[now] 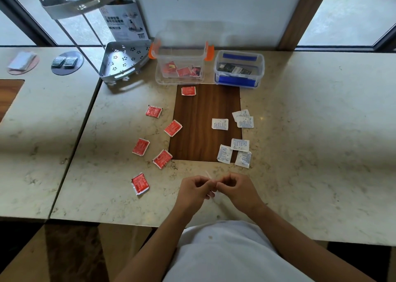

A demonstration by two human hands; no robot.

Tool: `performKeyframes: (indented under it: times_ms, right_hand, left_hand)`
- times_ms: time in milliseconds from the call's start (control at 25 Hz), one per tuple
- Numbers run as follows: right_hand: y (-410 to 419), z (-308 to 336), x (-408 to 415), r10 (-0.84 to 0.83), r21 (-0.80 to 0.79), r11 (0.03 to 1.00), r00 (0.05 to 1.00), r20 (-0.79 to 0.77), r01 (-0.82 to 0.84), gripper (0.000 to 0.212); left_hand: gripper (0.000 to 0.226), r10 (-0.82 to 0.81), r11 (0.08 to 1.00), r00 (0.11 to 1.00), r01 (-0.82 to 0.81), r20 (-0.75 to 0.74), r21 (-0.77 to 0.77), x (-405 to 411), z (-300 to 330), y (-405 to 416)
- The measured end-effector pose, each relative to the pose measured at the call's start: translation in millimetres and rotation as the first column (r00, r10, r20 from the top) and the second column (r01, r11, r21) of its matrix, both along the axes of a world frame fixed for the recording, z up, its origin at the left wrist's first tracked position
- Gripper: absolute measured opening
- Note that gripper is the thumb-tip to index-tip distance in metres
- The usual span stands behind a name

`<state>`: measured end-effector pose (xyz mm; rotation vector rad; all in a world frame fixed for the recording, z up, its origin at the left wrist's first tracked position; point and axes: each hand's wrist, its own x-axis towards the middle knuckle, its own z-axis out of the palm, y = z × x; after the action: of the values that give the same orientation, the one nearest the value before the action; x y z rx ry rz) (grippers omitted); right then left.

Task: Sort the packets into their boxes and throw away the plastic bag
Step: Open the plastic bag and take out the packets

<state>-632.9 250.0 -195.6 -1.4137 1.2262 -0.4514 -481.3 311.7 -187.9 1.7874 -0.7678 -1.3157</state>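
Observation:
Several red packets (173,128) lie scattered on the left of the table, and several white packets (220,124) lie on the right. At the back stand a clear box with orange clips (162,67) holding red packets and a clear box with blue clips (237,81) holding dark and white packets. Near the front edge, my left hand (194,192) and my right hand (237,190) meet, both pinching a thin clear plastic bag (209,175) that is barely visible between the fingers.
A grey perforated corner shelf (122,60) with its printed carton stands at the back left. On the neighbouring table sit a dark coaster with two dark packets (66,62) and a pink coaster with white packets (21,61). A wooden inlay (205,140) marks the table's centre.

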Motion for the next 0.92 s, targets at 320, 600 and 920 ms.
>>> performKeyframes:
  times_ms: [320,600,920]
  right_hand:
    - [-4.4,5.0,-0.9,0.134,0.000,0.991,0.986,-0.096,-0.135,0.013]
    - [-38.6,24.4,-5.7,0.677,0.018,0.678,0.615,-0.404,-0.735,0.015]
    - [-41.4,23.5,-4.9,0.679,0.103,0.726,0.686,-0.260,-0.680,0.025]
  left_hand:
    - [0.017,-0.064,0.997,0.998,0.064,0.005,0.040,3.8,-6.3,-3.3]
    - [0.017,-0.506,0.862,0.821,0.493,0.264,0.120,5.9,-6.0,-7.2]
    - [0.021,-0.474,0.878,0.855,0.476,0.210,0.045,7.9,-6.6,-7.8]
